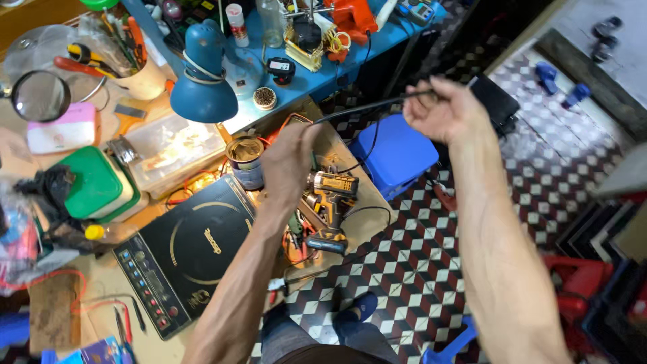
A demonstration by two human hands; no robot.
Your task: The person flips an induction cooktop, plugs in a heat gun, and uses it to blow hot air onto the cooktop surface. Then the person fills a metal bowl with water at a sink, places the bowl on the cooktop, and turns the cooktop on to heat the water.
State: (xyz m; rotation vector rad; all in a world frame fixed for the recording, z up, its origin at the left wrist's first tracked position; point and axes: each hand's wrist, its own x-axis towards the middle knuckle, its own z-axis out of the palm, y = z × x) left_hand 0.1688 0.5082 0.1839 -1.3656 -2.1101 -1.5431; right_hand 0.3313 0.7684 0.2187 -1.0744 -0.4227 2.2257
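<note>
black cooktop point(195, 253) lies flat on the surface point(101, 283) | tin can point(247, 162) stands just behind it | left hand point(288, 162) grip pinched on black cable point(364, 108) above yellow drill point(330, 202) | cable runs up to right hand point(445, 111), grip pinched on its other end, over blue stool point(397, 155)

Black flat induction cooktop point(195, 259) sits at bench front edge. Open metal tin can point(247, 162) at its 1 o'clock, just beside. Yellow-black cordless drill point(330, 205) at the cooktop's 3 o'clock, lying on the bench. Blue dome-shaded desk lamp point(202, 77) at the can's 11 o'clock, behind it. Green-lidded plastic box point(98, 185) at the cooktop's 10 o'clock.
</note>
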